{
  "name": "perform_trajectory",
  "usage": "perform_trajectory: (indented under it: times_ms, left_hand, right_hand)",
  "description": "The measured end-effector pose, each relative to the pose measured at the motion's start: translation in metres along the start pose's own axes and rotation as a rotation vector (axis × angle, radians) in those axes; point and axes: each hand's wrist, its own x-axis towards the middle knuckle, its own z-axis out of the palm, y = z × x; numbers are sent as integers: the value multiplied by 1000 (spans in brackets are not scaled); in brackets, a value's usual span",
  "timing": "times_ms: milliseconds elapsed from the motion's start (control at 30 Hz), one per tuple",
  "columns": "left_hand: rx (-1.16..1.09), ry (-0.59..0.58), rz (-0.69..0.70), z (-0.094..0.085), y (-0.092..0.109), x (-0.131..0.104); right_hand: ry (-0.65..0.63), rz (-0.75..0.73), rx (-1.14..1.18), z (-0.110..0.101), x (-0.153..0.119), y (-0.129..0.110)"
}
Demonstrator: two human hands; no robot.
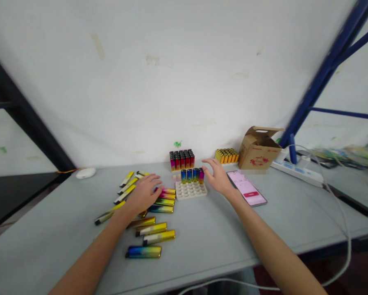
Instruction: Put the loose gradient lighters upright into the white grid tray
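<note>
L hand [145, 192] is over the loose lighters [159, 237] on the L part of the grey worktop [208, 237]; fingers loosely bent, thumb side at a pink lighter [167, 196]. Can't tell if it's pinching one, as the grip is hidden. R hand [217, 177] is just R of the white tray [192, 196], thumb & fingers spread apart, thumb by the top of a magenta-blue lighter [201, 177]; can't tell if they touch.

Tray has rows of round holes. Back row: 4 upright lighters, the magenta-blue one at the R end, 3 blue-green lighters [189, 176] to its L. Front rows are bare holes.

Loose lighters lie flat btwn tray & L side, mostly yellow, some w/ black ends, at mixed angles. A blue-yellow lighter [143, 252] is nearest the front edge. A few are partly under L hand/forearm.

Behind tray, near wall [184, 82]: block of upright red-pink lighters [182, 161], black tops. Farther R, also by wall: block of yellow cylinders [227, 156], type unclear. Next to it, a brown carton [257, 151], flap up, red print on front.

Phone [248, 190] lies face up R of R hand, screen lit, w/ red button. White power strip [297, 173] R of carton, plugs in. White oval device [85, 173] at far L back, near black post [27, 90].
</note>
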Motion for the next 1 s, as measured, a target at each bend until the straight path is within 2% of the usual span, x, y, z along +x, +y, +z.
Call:
perform_trajectory:
  times_ms: [100, 167, 267, 433, 533, 633, 867, 1000]
  left_hand:
    - [9, 55, -57, -9, -21, 1]
    - [20, 33, -91, -16, -30, 2]
    - [11, -83, -121, -27, -35, 0]
    - [-103, -359, -146, -44, -23, -4]
    - [-124, -431, -196, -49, -16, -6]
    - [-134, -410, -245, -48, -16, -6]
    - [-169, -290, -150, -42, -25, -4]
    - [-224, -69, -126, -45, -18, 1]
  right_hand:
    - [-52, 37, -8, 0, -4, 13]
    - [-87, 60, -22, 2, -5, 17]
    - [-150, 80, -36, 4, -7, 17]
    - [-256, 142, -26, 0, -8, 14]
    - [-280, 189, -17, -4, -8, 12]
    - [-256, 210, -20, -5, -7, 11]
    - [-134, 211, 2, -5, -7, 12]
    - [59, 153, 68, -9, -7, 5]
